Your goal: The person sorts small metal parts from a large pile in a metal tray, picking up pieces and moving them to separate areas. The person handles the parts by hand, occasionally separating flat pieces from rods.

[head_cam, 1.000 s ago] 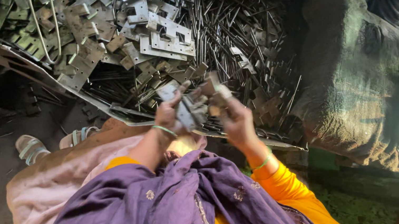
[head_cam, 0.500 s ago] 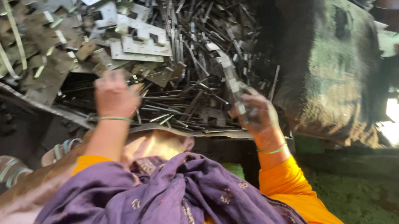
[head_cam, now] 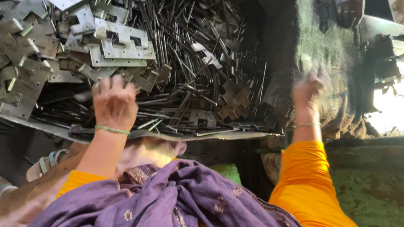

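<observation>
The left hand (head_cam: 114,103) reaches up at centre left, fingers spread and loosely curled onto a heap of thin metal rods (head_cam: 183,62) and flat notched metal plates (head_cam: 119,48) filling the upper left. The right hand (head_cam: 309,88), blurred at centre right, touches a dark fuzzy sack (head_cam: 306,21); its grip cannot be told.

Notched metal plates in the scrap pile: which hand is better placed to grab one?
Probably left. The left hand sits at the edge of the scrap pile, close below the notched metal plates. The right hand is blurred, off by the dark sack, away from them.
</observation>
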